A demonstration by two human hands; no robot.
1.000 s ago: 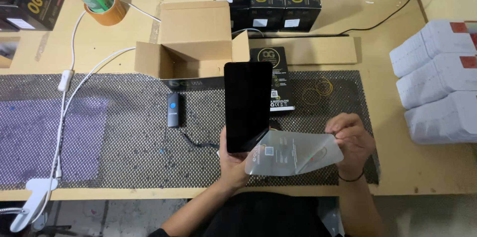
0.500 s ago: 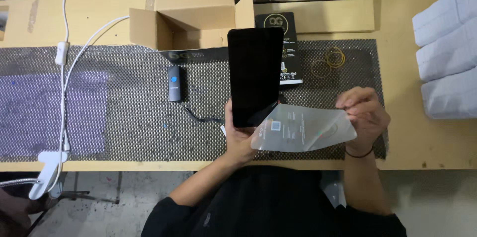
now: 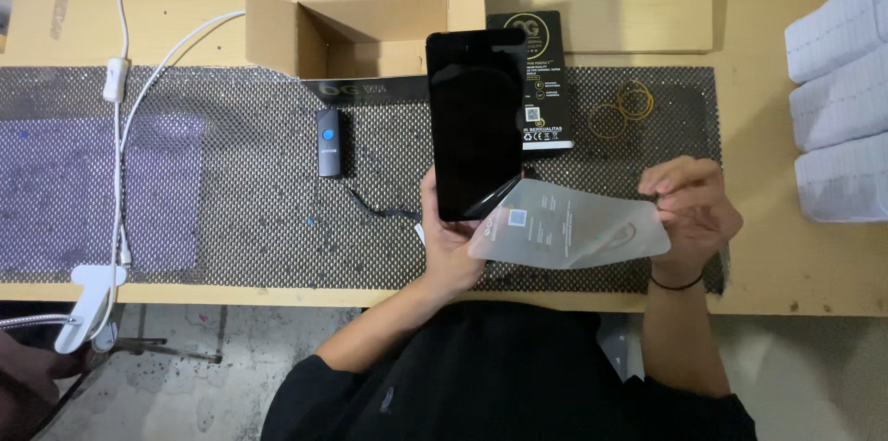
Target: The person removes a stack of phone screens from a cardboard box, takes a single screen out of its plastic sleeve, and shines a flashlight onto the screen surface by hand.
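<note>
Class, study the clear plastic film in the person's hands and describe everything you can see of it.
The clear film is a thin, flexible, frosted-looking sheet with rounded corners and small printed marks. It curves sideways from the lower corner of the black phone, where it looks attached, though the join is unclear. The right hand pinches its far end; the left hand holds the phone.

Open mat point(image 3: 231, 182) left of the phone point(image 3: 476, 122), w/ only a small scanner point(image 3: 328, 141) + its cord point(image 3: 375, 208). Behind: carton point(image 3: 365, 20) and black pack point(image 3: 541, 80) block. Right: rubber bands point(image 3: 622, 108), then white boxes point(image 3: 842, 99) at the edge.
</note>
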